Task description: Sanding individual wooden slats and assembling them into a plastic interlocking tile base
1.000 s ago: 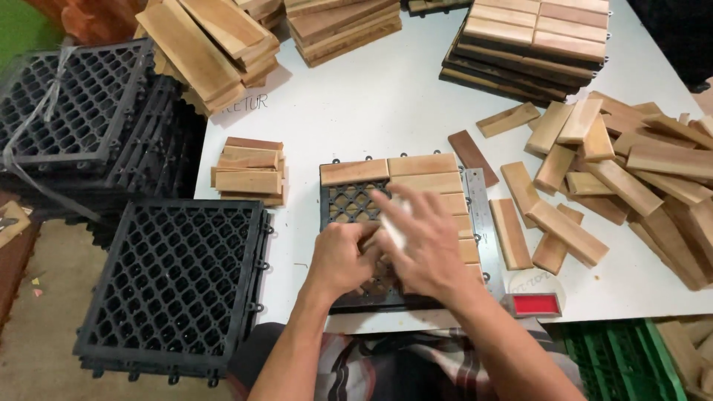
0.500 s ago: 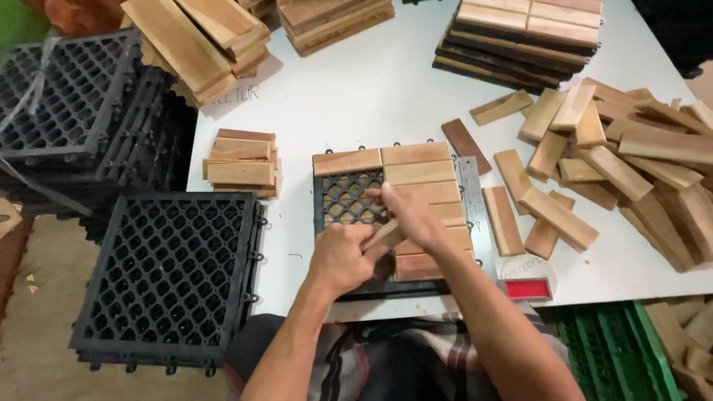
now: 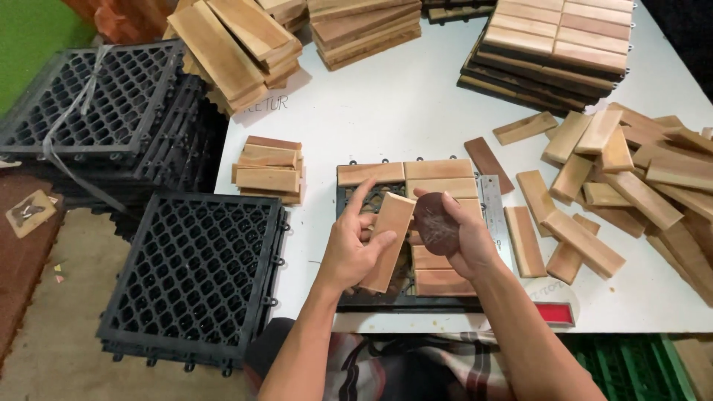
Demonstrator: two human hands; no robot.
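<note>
Both forearms are bare and sleeveless; a plaid cloth covers the lap.

A: What carries it all?
B: A white counter (image 3: 416, 111). On it lie a black grid tile (image 3: 386, 297) partly covered with wood slats, a metal ruler (image 3: 496, 215) just beside it, a small slat stack (image 3: 267, 169) to its left, loose slats (image 3: 624, 186) heaped at right.
A: And farther back?
B: Finished tiles (image 3: 557, 44), stacked.

A white table (image 3: 416, 111) stands over a brown floor (image 3: 44, 327), with a green surface (image 3: 30, 37) beyond.
</note>
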